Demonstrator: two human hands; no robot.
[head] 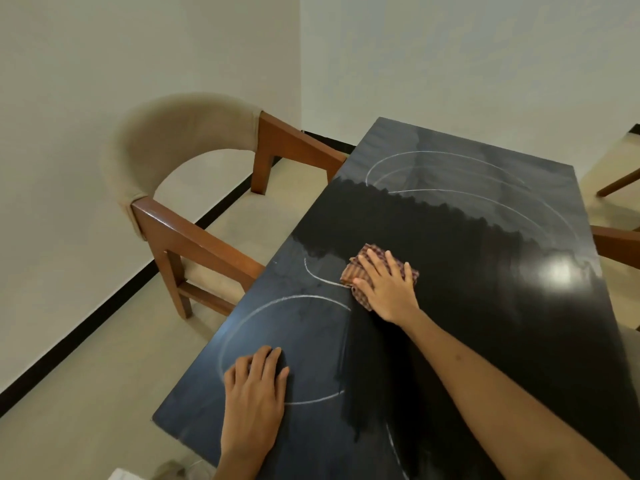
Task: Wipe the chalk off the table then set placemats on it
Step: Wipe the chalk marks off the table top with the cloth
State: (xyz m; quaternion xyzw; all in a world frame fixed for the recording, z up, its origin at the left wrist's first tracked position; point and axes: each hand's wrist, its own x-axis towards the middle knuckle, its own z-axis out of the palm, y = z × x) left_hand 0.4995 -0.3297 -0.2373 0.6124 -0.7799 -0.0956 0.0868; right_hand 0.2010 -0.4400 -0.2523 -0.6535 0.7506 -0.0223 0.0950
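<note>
A black table carries white chalk curves: a large loop at the near left and long arcs at the far end. A wet, dark band runs across the middle and down the near right side. My right hand presses flat on a checked brown cloth near the table's middle, at the end of a short chalk arc. My left hand rests flat on the table inside the near chalk loop, fingers straight. No placemats are in view.
A wooden armchair with a beige padded back stands at the table's left side. Parts of other wooden chairs show at the right edge. Beige floor and white walls surround the table.
</note>
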